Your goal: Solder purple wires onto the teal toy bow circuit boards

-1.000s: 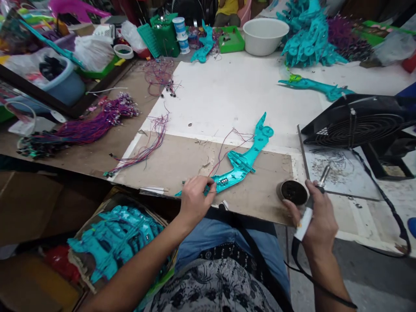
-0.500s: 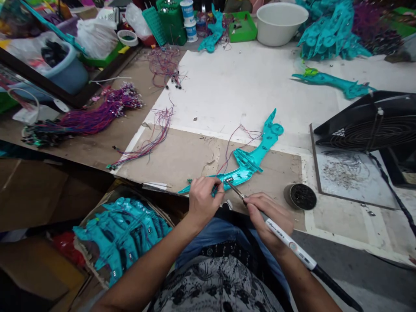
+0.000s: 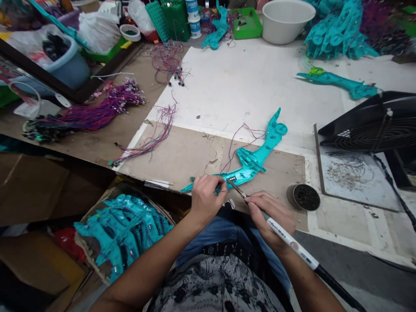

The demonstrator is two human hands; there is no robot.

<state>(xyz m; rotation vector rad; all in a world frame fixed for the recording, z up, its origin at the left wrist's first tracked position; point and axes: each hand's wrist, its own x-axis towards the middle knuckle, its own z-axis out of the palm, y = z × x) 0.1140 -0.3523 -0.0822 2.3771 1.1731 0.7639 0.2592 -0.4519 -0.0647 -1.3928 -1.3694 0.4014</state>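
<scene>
Tabletop, with contents:

- Teal part, one, lying aslant at the middle of the near edge; thin wires beside it.
- Left hand: at the part's lower end, grip narrow, fingertips together; what they pinch is too small to tell.
- Right hand: grip closed around a soldering iron, its tip at the part's metal contacts; touching or just above, cannot tell.
- Tin, dark-filled, near edge, right of the iron.
- Fan, black, toward the right edge.
- Wire bundle, purple, toward the left edge.
- Basin, pale, toward the far edge.

Below near edge, left: box of similar teal parts.
</scene>
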